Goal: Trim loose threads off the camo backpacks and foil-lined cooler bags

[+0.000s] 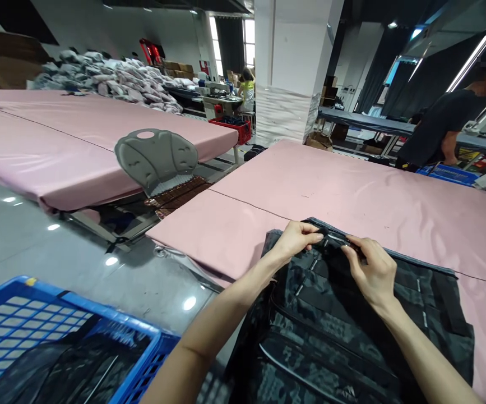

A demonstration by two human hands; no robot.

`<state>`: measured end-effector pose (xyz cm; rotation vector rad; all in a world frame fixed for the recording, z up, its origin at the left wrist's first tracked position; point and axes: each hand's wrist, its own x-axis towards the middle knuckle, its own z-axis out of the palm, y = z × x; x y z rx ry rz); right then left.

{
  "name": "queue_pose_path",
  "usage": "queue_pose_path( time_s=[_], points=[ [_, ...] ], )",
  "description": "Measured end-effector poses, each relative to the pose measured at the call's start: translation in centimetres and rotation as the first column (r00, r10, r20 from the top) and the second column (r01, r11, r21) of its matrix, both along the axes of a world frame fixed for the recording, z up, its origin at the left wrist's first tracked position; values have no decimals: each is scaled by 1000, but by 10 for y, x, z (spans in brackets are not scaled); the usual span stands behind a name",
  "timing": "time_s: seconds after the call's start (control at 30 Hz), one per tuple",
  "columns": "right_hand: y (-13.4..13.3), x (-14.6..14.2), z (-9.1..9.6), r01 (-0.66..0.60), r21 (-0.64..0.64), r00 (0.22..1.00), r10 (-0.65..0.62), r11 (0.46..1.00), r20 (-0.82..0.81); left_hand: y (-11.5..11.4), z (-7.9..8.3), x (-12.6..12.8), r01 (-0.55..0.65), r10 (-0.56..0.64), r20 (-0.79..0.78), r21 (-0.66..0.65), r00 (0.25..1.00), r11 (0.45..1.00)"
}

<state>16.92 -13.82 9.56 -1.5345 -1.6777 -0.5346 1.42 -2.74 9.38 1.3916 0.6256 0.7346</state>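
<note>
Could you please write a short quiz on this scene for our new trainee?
1. Which edge of the camouflage fabric are the left hand and right hand nearest: the one close to the wearer or the far one?
2. True or false: the chair has a red back.
3. What lies in the lower-left crate? A: pink cloth; B: dark material; C: white parcels.

Key:
1. The far edge.
2. False; it is grey.
3. B.
</note>
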Motion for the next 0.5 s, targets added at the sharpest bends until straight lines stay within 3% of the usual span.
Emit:
queue_pose_path(
  time_s=[0.17, 0.3, 0.43, 0.5],
  points=[
    [19, -2, 1, 39, -37, 999, -37, 999, 36, -1, -1, -1, -16, 17, 29, -21, 999, 1000],
    [17, -2, 0, 86, -103, 971, -106, 991, -213, -1, -3, -1, -18, 20, 53, -44, 998, 999],
    [20, 0, -1, 21, -187, 958, -73, 982, -276, 1, -3, -2, -1, 3, 72, -33, 997, 999],
    [27, 5, -2, 10, -205, 907, -95, 979, -411, 7, -1, -6, 1, 2, 112, -29, 994, 1000]
  ],
)
